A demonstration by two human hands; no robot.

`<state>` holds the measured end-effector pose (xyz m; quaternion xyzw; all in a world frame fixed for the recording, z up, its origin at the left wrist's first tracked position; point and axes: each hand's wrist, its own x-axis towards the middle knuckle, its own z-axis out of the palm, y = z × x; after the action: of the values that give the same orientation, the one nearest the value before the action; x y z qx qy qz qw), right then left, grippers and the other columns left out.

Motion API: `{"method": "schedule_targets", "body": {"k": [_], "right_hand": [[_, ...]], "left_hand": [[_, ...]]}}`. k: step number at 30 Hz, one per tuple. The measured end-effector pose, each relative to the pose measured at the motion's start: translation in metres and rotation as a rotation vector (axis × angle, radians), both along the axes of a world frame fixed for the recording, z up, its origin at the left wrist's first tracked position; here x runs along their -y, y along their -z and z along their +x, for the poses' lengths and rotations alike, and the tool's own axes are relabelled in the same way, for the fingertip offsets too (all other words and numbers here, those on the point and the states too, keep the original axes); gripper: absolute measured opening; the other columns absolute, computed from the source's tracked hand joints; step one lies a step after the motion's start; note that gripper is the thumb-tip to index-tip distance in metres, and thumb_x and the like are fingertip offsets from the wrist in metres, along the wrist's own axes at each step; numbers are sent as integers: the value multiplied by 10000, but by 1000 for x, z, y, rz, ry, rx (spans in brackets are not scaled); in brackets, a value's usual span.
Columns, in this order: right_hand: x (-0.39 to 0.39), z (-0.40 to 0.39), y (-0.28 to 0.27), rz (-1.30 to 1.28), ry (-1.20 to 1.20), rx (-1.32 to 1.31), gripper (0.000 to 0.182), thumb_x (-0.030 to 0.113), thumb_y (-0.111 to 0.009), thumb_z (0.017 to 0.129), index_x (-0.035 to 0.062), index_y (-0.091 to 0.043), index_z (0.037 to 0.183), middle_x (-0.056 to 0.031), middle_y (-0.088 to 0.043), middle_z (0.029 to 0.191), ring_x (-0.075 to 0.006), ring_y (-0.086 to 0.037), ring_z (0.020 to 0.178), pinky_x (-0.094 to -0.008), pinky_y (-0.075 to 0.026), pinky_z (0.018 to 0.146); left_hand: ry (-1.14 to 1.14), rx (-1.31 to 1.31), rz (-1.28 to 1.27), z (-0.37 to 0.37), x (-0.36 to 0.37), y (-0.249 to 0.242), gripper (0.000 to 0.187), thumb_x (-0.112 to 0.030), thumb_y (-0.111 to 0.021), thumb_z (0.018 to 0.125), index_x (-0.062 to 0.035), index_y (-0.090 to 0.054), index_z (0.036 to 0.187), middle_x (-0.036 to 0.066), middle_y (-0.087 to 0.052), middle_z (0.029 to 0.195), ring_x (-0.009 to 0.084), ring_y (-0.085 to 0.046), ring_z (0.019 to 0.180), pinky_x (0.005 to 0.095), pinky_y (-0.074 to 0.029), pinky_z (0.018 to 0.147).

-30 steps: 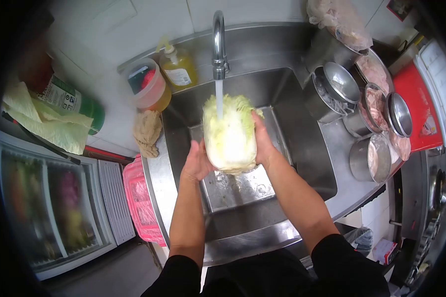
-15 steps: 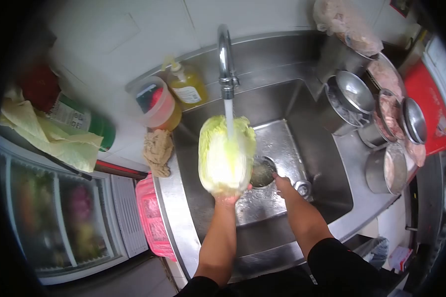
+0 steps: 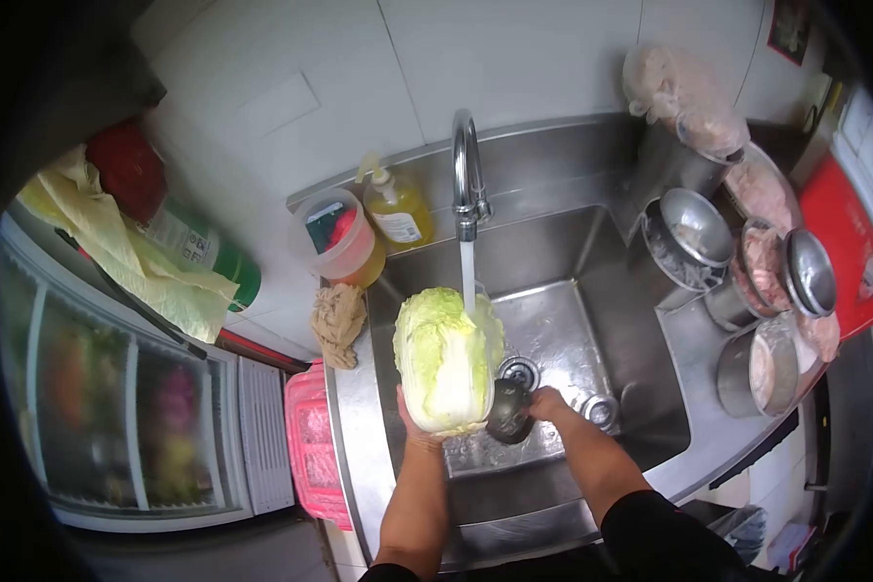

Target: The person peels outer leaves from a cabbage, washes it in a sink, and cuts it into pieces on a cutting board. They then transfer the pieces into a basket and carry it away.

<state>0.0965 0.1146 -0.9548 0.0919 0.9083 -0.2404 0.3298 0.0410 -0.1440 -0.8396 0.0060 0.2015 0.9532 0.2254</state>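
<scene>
My left hand [image 3: 415, 425] grips a napa cabbage [image 3: 446, 373] from below, its white base toward me and the pale green leaves toward the tap. Most of the fingers are hidden under the cabbage. Water from the tap [image 3: 467, 199] runs down at its upper right edge. Beside it, my right hand [image 3: 550, 404] is closed on the edge of a small dark bowl [image 3: 510, 412], which is tilted low in the metal sink [image 3: 640, 388]. Its exact kind is hard to make out.
A drain [image 3: 519, 371] and a round strainer [image 3: 599, 412] are in the sink. At left stand a soap bottle [image 3: 396, 209], a plastic tub [image 3: 332, 238] and a crumpled cloth [image 3: 339, 325]. Metal pots [image 3: 759, 369] with meat crowd the right counter.
The cabbage has turned and shifted partly out of the stream, showing more of its leafy outer side. The dark bowl has tipped and moved nearer me, uncovering the drain. The camera view has shifted.
</scene>
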Motion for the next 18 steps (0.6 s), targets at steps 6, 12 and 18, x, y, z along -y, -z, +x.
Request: {"method": "schedule_targets", "body": {"k": [6, 12, 18], "right_hand": [[20, -9, -143, -943, 923, -126, 733, 591, -579, 999, 45, -475, 1478, -148, -599, 1400, -282, -617, 1228, -412, -504, 998], [40, -25, -116, -1876, 1154, -160, 777, 571, -561, 1000, 36, -386, 1537, -165, -512, 1497, -336, -544, 1327, -501, -455, 1113], [30, -18, -112, -2109, 1191, -284, 780, 575, -570, 959, 34, -448, 1508, -191, -568, 1446, -373, -571, 1300, -503, -462, 1121]], "left_hand": [[218, -41, -375, -27, 11, 16, 789, -434, -692, 936, -8, -393, 1529, 193, -617, 1388, 335, -639, 1231, 446, -528, 1050], [611, -533, -1323, -55, -66, -112, 998, -414, -796, 875, 4, -247, 1596, 240, -498, 1503, 323, -520, 1377, 433, -464, 1112], [306, -16, -1250, -20, -36, -111, 1050, -660, -650, 908, -59, -193, 1637, 257, -388, 1597, 338, -380, 1491, 466, -346, 1197]]}}
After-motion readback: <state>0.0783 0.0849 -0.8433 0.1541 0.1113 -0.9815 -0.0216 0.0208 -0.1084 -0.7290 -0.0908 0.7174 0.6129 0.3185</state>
